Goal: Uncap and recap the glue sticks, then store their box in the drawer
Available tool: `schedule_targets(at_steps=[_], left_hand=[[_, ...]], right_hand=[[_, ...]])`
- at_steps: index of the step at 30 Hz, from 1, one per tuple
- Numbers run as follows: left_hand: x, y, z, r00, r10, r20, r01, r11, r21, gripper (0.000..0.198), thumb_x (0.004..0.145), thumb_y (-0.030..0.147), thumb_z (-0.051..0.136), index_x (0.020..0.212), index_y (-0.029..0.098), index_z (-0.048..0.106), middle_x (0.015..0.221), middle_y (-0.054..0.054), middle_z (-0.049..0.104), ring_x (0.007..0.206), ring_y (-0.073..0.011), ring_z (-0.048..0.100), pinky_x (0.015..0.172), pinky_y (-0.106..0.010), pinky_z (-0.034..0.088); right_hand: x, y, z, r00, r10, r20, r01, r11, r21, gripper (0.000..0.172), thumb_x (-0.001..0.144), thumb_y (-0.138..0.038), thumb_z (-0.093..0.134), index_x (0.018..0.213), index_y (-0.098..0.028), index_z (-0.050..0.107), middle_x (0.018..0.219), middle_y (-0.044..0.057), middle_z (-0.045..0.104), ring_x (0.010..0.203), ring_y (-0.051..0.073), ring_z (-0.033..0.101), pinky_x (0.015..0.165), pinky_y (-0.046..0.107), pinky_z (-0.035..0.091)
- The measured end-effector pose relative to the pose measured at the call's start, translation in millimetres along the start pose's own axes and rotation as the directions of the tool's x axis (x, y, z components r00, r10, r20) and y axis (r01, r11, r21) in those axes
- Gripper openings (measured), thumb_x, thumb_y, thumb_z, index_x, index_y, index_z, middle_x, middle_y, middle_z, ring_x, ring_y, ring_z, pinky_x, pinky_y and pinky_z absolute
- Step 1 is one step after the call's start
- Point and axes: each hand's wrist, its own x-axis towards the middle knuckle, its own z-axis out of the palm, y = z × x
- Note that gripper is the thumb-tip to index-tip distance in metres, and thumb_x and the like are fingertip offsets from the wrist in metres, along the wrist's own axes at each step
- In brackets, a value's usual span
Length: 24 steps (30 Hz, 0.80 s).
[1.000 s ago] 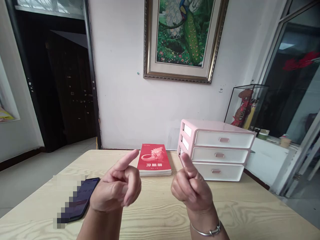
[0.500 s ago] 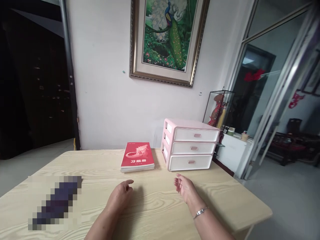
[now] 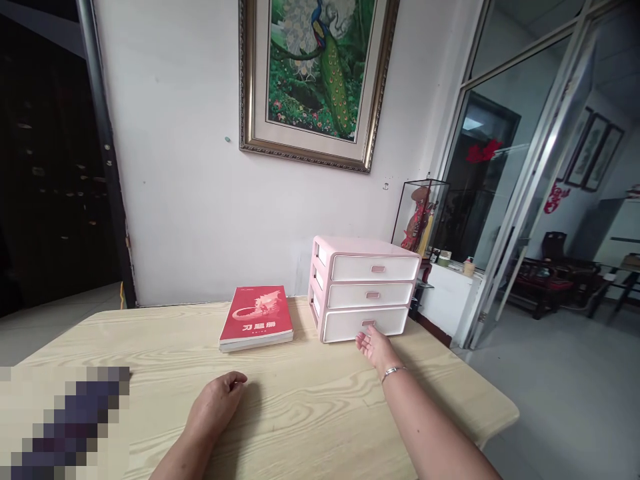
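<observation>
My right hand (image 3: 376, 349), wearing a silver bracelet, reaches to the bottom drawer (image 3: 345, 326) of a pink and white desktop drawer unit (image 3: 369, 245). Its palm faces sideways and up, fingers loosely bent and apart, with fingertips at the lower edge of the pink handle (image 3: 369, 323); whether they touch it I cannot tell. All three drawers are closed. Over the table at left, my left hand (image 3: 215, 401) has its fingers curled in, and nothing shows in them. Beyond it lies a thick red book (image 3: 257, 315) with a pale picture on its cover.
The wooden table (image 3: 300, 407) stands against a white wall. A pixelated dark shape (image 3: 70, 427) lies at the left front. Behind the drawer unit is a glass case (image 3: 420, 213) with a figure. A framed peacock picture (image 3: 320, 143) hangs above.
My right hand has moved forward to the bottom drawer's handle. My left hand's index finger, stretched out before, has curled in. The whole view has shifted a little to the right.
</observation>
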Motion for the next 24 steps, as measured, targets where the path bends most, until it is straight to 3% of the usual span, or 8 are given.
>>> schedule_targets(at_steps=[7, 13, 18, 24], left_hand=[[2, 2, 0.0, 1.0, 0.01, 0.008, -0.01, 1.0, 0.013, 0.029, 0.082, 0.028, 0.048, 0.096, 0.024, 0.073, 0.1, -0.004, 0.076, 0.099, -0.0253, 0.067, 0.079, -0.029, 0.044], [5, 1, -0.6, 1.0, 0.018, 0.003, -0.018, 1.0, -0.004, 0.029, 0.081, 0.028, 0.049, 0.094, 0.024, 0.074, 0.095, -0.005, 0.076, 0.094, -0.0247, 0.068, 0.076, -0.028, 0.044], [7, 0, -2.1, 1.0, 0.021, 0.01, -0.021, 1.0, -0.012, 0.029, 0.08, 0.027, 0.049, 0.095, 0.024, 0.074, 0.097, -0.004, 0.076, 0.095, -0.0242, 0.067, 0.077, -0.027, 0.045], [8, -5, -2.4, 0.999, 0.029, 0.03, -0.028, 0.999, -0.02, 0.029, 0.079, 0.029, 0.05, 0.095, 0.024, 0.074, 0.098, -0.003, 0.076, 0.095, -0.0241, 0.067, 0.077, -0.027, 0.045]], right_hand=[[17, -10, 14, 0.998, 0.055, -0.023, -0.056, 0.998, -0.041, 0.027, 0.096, -0.042, 0.051, 0.08, -0.021, 0.049, 0.062, -0.001, 0.058, 0.05, 0.011, 0.059, 0.048, 0.019, 0.05], [17, -11, 8, 1.0, 0.023, -0.014, -0.024, 0.996, -0.085, 0.023, 0.095, -0.033, 0.052, 0.077, -0.019, 0.05, 0.062, 0.0, 0.06, 0.051, 0.009, 0.06, 0.048, 0.016, 0.047], [1, -8, -12, 1.0, 0.005, -0.013, -0.007, 0.99, -0.143, 0.019, 0.092, -0.034, 0.055, 0.081, -0.019, 0.053, 0.061, 0.0, 0.061, 0.052, 0.012, 0.062, 0.043, 0.016, 0.044], [-28, -1, -53, 1.0, 0.01, 0.017, -0.006, 0.976, -0.215, 0.02, 0.093, -0.038, 0.053, 0.085, -0.019, 0.053, 0.061, 0.001, 0.061, 0.052, 0.012, 0.062, 0.041, 0.016, 0.04]])
